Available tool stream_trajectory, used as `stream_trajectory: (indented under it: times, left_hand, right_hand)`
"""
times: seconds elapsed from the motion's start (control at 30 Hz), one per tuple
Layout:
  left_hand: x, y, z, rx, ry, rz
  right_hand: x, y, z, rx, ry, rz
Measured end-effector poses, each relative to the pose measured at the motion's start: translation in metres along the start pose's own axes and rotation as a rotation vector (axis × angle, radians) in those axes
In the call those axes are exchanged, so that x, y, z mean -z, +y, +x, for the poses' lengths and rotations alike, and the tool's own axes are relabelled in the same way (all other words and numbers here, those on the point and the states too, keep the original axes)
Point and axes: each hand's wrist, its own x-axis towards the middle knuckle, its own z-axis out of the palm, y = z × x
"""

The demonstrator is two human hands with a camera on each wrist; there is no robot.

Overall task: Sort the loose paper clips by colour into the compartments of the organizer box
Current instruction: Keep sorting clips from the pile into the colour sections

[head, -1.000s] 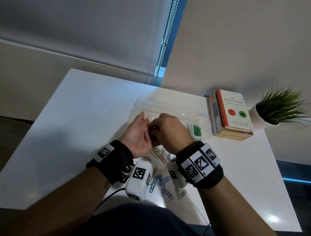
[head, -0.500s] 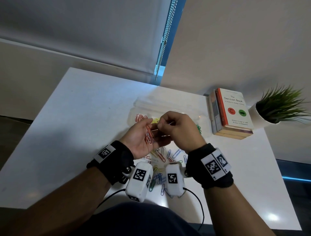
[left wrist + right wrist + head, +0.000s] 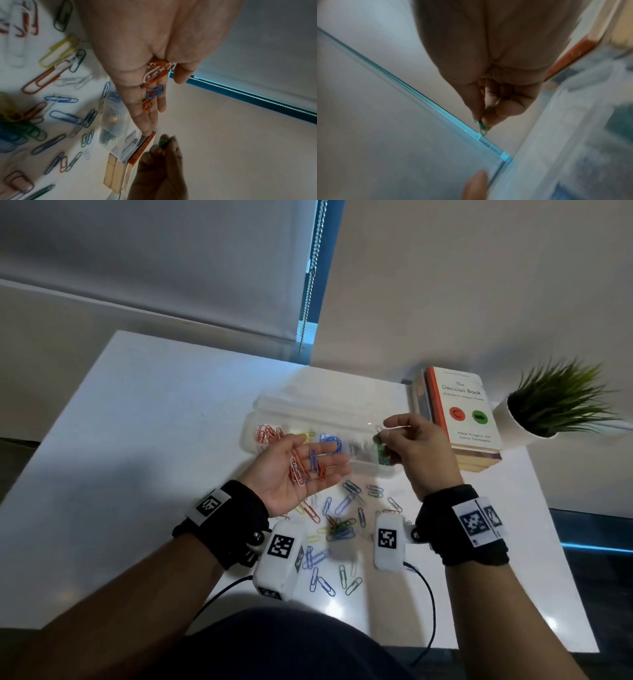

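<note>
My right hand [image 3: 416, 445] pinches a green paper clip [image 3: 378, 444] directly above the organizer box's [image 3: 370, 467] green end compartment, left hand [image 3: 294, 470] cupping others.

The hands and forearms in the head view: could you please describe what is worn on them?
Both forearms are bare. The left hand and right hand wear no gloves. Each wrist has a black band with white square-patterned marker tags, plus a white camera block with its own marker and a thin black cable.
</note>
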Motion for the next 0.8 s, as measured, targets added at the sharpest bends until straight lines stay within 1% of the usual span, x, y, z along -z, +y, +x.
stream_trajectory:
  times: [0.07, 0.13, 0.37, 0.43, 0.5, 0.57, 0.63, 0.73, 0.8]
  left_hand:
    - [0.001, -0.002, 0.003, -0.016, 0.012, -0.016]
    - [0.0, -0.004, 0.006, -0.029, 0.031, -0.021]
    - [-0.003, -0.004, 0.01, -0.073, 0.064, -0.053]
    - [-0.002, -0.003, 0.01, -0.078, 0.067, -0.059]
    - [-0.002, -0.002, 0.01, -0.084, 0.073, -0.054]
    - [-0.002, -0.001, 0.01, -0.089, 0.081, -0.046]
    - [-0.002, -0.001, 0.012, -0.094, 0.086, -0.05]
    - [-0.002, -0.002, 0.013, -0.102, 0.095, -0.066]
    - [-0.003, -0.001, 0.013, -0.103, 0.089, -0.094]
  right_hand:
    - [0.016, 0.012, 0.014, 0.017, 0.094, -0.143]
    - [0.026, 0.023, 0.027, 0.017, 0.137, -0.278]
    - [0.026, 0.038, 0.046, 0.027, 0.035, -0.631]
    - [0.027, 0.038, 0.046, 0.04, 0.034, -0.691]
    - [0.028, 0.034, 0.045, 0.065, 0.063, -0.673]
    - [0.023, 0.026, 0.038, 0.103, 0.052, -0.601]
    - [0.011, 0.015, 0.027, 0.143, -0.018, -0.516]
    - [-0.015, 0.001, 0.006, 0.168, -0.169, -0.401]
    - [-0.033, -0.003, -0.004, 0.208, -0.242, -0.435]
